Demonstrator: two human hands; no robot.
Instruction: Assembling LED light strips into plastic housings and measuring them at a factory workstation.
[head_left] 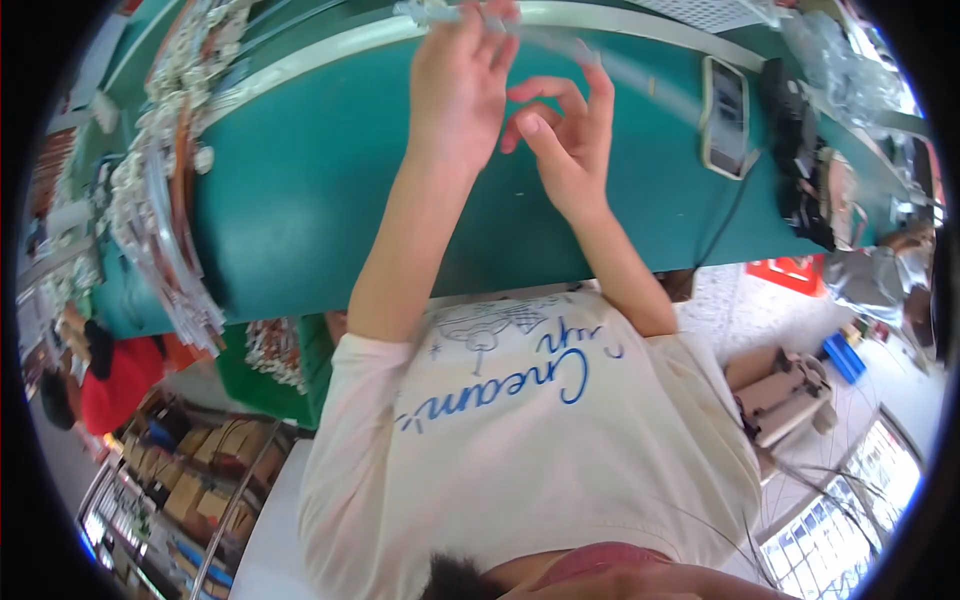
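Note:
At the far edge of the green work table point(300, 190), my left hand point(462, 80) is closed round a pale, thin cable with a whitish end piece point(425, 14). Motion blurs the cable, and its exact kind is unclear. A faint whitish streak, apparently its trailing length, runs right toward the phone. Beside it, my right hand point(570, 140) has its fingers bent and apart, with the thumb free. Its raised fingertip is close to the streak; whether they touch I cannot tell. No held thing shows in that hand.
Bundled wires with white connectors point(165, 230) hang over the table's left side. A phone point(726, 117) lies at right, near black items point(795, 150) and clear plastic bags point(840, 65). A pale rail point(330, 55) follows the far edge. A green bin point(262, 375) stands below left.

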